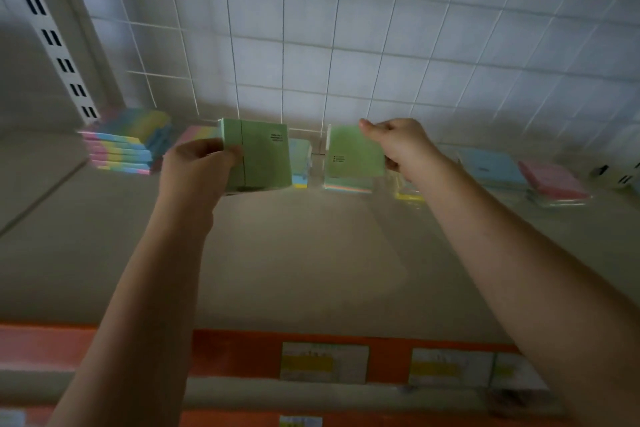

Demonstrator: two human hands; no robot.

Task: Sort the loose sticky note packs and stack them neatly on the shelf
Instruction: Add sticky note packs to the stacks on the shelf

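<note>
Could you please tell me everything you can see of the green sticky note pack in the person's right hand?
The green pack is a flat, square, paper-like pad with a small block of dark print near its lower left corner. The right hand holds it by its right edge, tilted, above a pastel pack lying on the shelf, in front of the wire grid. The picture is blurred, so the print is unreadable.

Both arms outstretched, left hand (pixel 197 163) and right hand (pixel 398 146) in closed grip.

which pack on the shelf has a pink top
The pink-topped pack at the far right, beside the blue-topped pack; the packs in both hands show green.
</note>
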